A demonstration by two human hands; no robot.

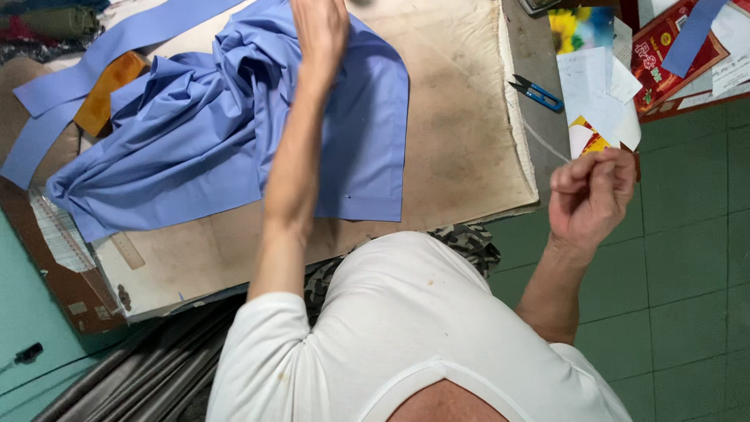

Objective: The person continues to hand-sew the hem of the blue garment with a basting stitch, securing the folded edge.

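blue cloth [234, 133] under left hand [319, 27], right hand [594, 191] well apart

The cloth [234, 133] lies on the surface [461, 148] under the left hand's fingers [320, 27]; snips [537, 94] and papers [598, 94] lie beyond the right hand's fingers [594, 168].

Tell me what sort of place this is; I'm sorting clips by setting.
Probably a small tailoring or sewing workroom. Blue fabric lies bunched on a stained padded work board, cut blue strips and a ruler lie beside it, and thread snips sit at the edge.
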